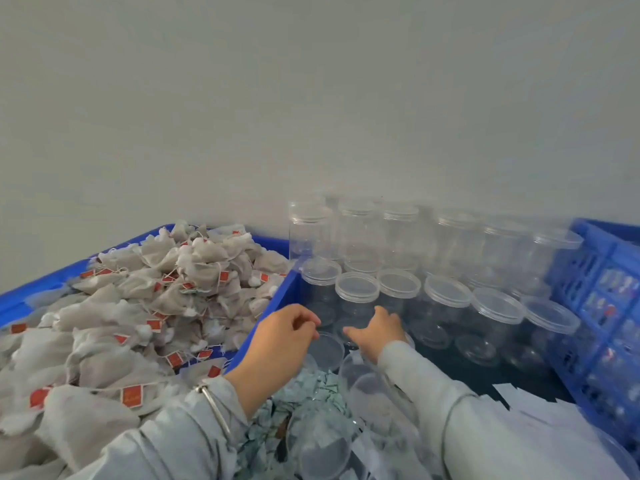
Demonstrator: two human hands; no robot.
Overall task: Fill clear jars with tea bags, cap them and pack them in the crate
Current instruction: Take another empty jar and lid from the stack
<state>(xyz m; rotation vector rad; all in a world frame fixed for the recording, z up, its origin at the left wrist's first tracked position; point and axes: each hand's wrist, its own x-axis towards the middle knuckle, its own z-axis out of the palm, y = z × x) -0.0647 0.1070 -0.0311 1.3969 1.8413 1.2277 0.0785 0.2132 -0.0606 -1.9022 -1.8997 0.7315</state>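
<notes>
- Left hand [280,336] is pinching the rim of an open clear jar [325,349], fingers curled closed on it.
- Right hand [375,332] is hovering beside it, fingers loosely open.
- Tea bags [138,306] are lying heaped in the blue bin [277,299] at left.

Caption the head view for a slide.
Both hands, left and right, reach among capped clear jars beside a blue bin heaped with tea bags.

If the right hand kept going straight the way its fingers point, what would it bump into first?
Probably the capped clear jar just beyond the right hand, in the front row; depth is hard to judge from this one view.
</notes>
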